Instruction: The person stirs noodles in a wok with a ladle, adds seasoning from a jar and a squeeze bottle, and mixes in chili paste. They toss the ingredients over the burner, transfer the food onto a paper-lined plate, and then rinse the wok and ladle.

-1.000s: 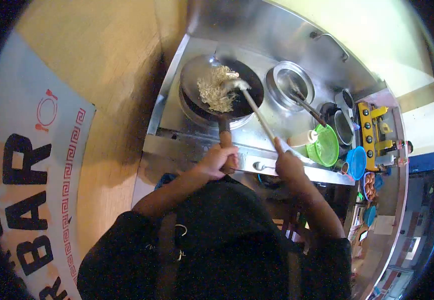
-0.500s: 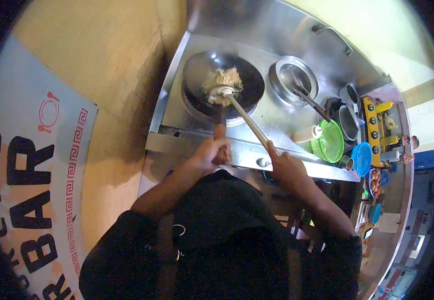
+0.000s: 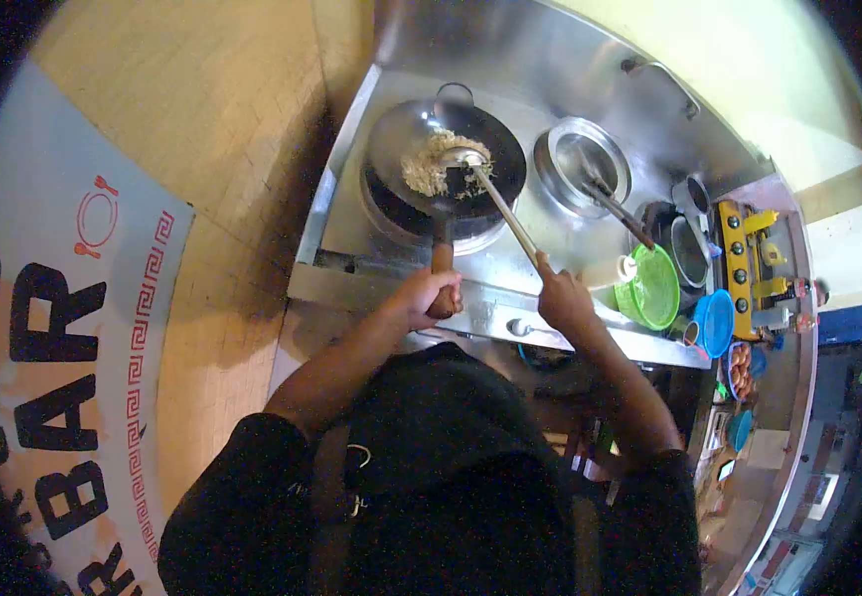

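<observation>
My left hand (image 3: pixel 431 300) is wrapped round the wooden handle (image 3: pixel 442 260) of a dark wok (image 3: pixel 401 129) that sits over the burner on the steel stove. Inside the wok lies a heap of pale, loose food (image 3: pixel 425 171) that looks like fried rice. My right hand (image 3: pixel 564 298) grips the long shaft of a metal wok ladle (image 3: pixel 506 213). The ladle's bowl rests in the wok, against the right part of the food.
Right of the wok stand a round metal pan (image 3: pixel 553 164), a green basket (image 3: pixel 655 288), a pale bottle (image 3: pixel 605 272) and a blue bowl (image 3: pixel 715 323). A yellow stove (image 3: pixel 737 248) is farther right. A wall (image 3: pixel 242 169) bounds the left side.
The wok has shifted and tilts differently, with its far loop handle now visible. The ladle's bowl has moved up and right through the food, which is more spread out.
</observation>
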Motion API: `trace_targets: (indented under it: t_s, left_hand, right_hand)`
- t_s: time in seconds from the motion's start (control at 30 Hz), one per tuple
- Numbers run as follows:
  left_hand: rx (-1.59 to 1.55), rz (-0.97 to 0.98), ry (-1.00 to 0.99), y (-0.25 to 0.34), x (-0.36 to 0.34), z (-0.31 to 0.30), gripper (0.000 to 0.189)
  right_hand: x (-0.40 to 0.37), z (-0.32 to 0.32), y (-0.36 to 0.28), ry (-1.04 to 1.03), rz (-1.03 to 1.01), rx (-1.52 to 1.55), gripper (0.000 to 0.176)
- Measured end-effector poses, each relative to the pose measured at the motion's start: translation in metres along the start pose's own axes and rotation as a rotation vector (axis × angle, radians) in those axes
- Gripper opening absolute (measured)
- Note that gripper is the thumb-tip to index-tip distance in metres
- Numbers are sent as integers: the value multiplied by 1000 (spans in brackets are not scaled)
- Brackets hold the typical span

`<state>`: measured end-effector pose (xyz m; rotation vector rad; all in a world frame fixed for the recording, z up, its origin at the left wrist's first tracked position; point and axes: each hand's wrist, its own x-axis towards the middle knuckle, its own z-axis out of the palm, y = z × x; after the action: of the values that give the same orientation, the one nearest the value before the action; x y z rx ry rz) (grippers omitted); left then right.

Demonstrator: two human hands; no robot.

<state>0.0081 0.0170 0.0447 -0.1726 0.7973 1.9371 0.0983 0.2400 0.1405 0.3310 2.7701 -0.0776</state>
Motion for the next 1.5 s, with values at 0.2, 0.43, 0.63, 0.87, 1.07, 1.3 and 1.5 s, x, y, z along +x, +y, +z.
trace_targets:
  t_s: [0.2,0.43,0.63,0.87,1.07,1.3,1.5]
  left_hand:
    - [4,32,-22,-9,13,-34,10]
    - [81,5,-16,-5,16,-45,12]
    - [77,-21,-19,-10,-56,73,11]
    - [-109,-6,-30,5,-11,24,11]
    - [-133,3,-98,-21,17,-19,12]
    - [-15,40,-69,-18,13,-37,13]
    - [45,-41,-10,-10,9,-41,12]
  right_hand:
    - [76,17,-38,240,24,279,66]
    - [-14,-28,-25,-150,-205,8,71]
    - [-54,-96,23,69,-118,-278,59]
    - [-100,-153,29,70,-133,-396,58]
    - [5,-21,32,73,11,-46,63]
    - [99,7,-41,170,19,462,65]
    - [-33,-34,-21,-75,-170,-15,67]
